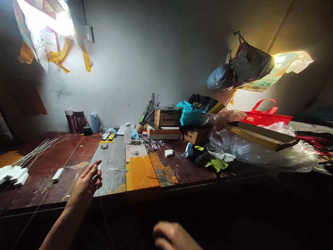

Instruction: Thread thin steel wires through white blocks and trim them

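My left hand [87,178] is raised over the front edge of the bench, its fingers pinched together. A thin dark wire [103,211] hangs from beneath the fingers toward the bottom of the view. Low in front of the bench, my right hand [175,236] is blurred, with curled fingers; whether it holds anything is unclear. Left of my left hand lies a white block [58,174] with a thin wire running off it past the edge. Farther left, several white blocks [19,177] sit in a row with thin pale rods [43,149] extending behind them.
A white bottle [127,133] stands behind small metal pieces [135,153] and an orange board patch [142,172]. Dark thin rods [162,180] lie near the edge. Cartons [168,117], plastic bags [249,151] and gloves [218,164] crowd the right. Flasks [94,123] line the wall.
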The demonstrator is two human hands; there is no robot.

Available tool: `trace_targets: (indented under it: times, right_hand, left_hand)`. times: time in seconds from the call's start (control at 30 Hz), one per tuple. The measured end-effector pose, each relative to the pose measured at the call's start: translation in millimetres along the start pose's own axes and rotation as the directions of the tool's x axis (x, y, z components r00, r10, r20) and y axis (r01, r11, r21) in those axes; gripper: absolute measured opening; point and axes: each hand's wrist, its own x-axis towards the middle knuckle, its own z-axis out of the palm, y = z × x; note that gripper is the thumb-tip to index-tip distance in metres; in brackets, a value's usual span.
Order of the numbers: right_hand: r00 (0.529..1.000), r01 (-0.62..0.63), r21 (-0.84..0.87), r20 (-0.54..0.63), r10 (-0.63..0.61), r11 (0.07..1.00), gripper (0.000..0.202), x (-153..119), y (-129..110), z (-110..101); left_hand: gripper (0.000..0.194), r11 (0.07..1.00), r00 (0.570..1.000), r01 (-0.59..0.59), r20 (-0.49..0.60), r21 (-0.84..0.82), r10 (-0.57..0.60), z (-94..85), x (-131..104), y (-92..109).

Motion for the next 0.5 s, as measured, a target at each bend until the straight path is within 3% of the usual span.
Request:
trace_targets:
  times: [0.1, 0.13, 0.3, 0.4, 0.5]
  right_hand:
    - [0.97, 0.094, -0.132, -0.212, -0.12, 0.987, 0.015, 76, -9, -30]
    - [0.964, 0.096, -0.162, -0.229, -0.132, 0.982, 0.015, 105, -11, -38]
    - [0.972, 0.095, -0.247, -0.188, -0.144, 0.964, 0.014, 230, -13, -48]
    - [0.984, 0.092, -0.27, -0.123, -0.129, 0.958, 0.016, 278, -11, -40]
    - [0.993, 0.071, -0.262, -0.073, -0.093, 0.962, 0.023, 308, -9, -29]
  left_hand:
    - [0.048, 0.997, 0.997, 0.025, -0.075, 0.08, -0.019, -9.0, -10, -7]
    - [0.051, 0.994, 0.994, 0.041, -0.106, 0.1, -0.03, -12.1, -12, -10]
    - [0.059, 0.984, 0.977, 0.097, -0.202, 0.15, -0.065, -27.4, -18, -29]
    - [0.058, 0.978, 0.967, 0.145, -0.232, 0.15, -0.108, -33.2, -24, -40]
    - [0.058, 0.971, 0.958, 0.2, -0.235, 0.127, -0.166, -35.6, -29, -47]
